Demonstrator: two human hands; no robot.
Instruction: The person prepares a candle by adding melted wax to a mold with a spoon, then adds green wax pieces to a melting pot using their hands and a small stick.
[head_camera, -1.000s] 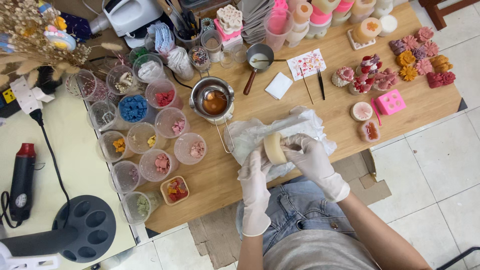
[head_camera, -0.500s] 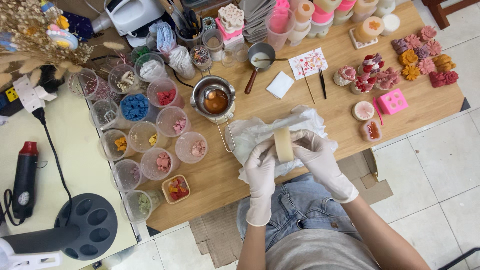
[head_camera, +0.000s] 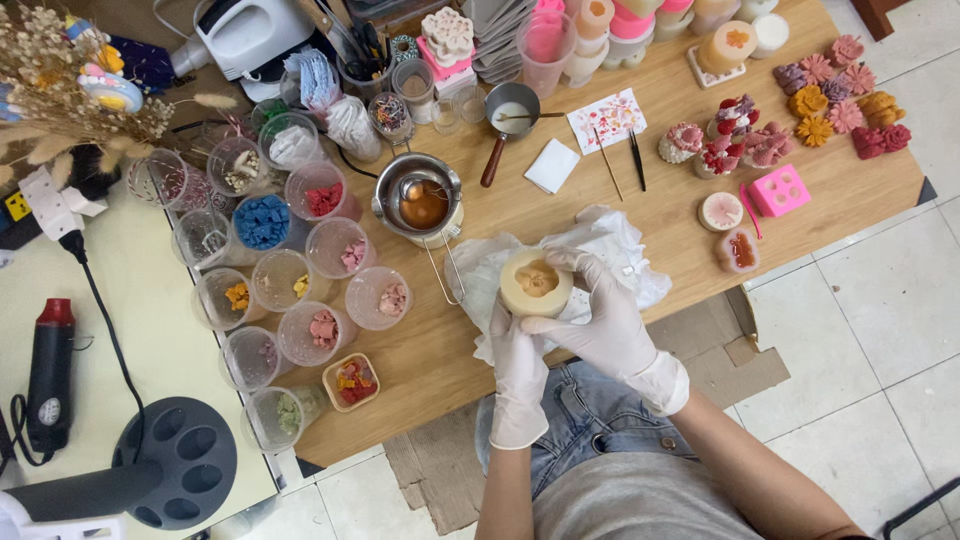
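**Cream mould held face-up above the plastic sheet; slips and spills to be guarded against**

A round, cream-coloured soft mould (head_camera: 536, 284) with a flower-shaped hollow is held face-up in both gloved hands. It is cupped from below by the left hand (head_camera: 520, 365), and its right rim is wrapped by the curled fingers (head_camera: 585, 268) of the right hand (head_camera: 600, 325); the fingers of both hands are pressed against the mould's wall, not spread. The mould is kept just above the crumpled clear plastic sheet (head_camera: 620, 250), near the front edge of the wooden table (head_camera: 440, 360).

Several risks can be judged from this. If the wall is squeezed too hard, the cast piece inside could be cracked or its petals deformed. Because the gloves look smooth, the mould could be let slip and dropped past the table edge onto the lap. To the upper left of the mould, the steel melting pot of amber liquid (head_camera: 424, 203) stands near, with its wire handle (head_camera: 447, 278) reaching toward the sheet; it could be caught by a left elbow or a tugged sheet, and the pot tipped. The clear cup of pink chips (head_camera: 381, 298), left of the mould, could be knocked likewise.

Compared with half a second earlier, the mould has been turned from edge-on to open face upward, and the left hand has been moved from its side to beneath it.
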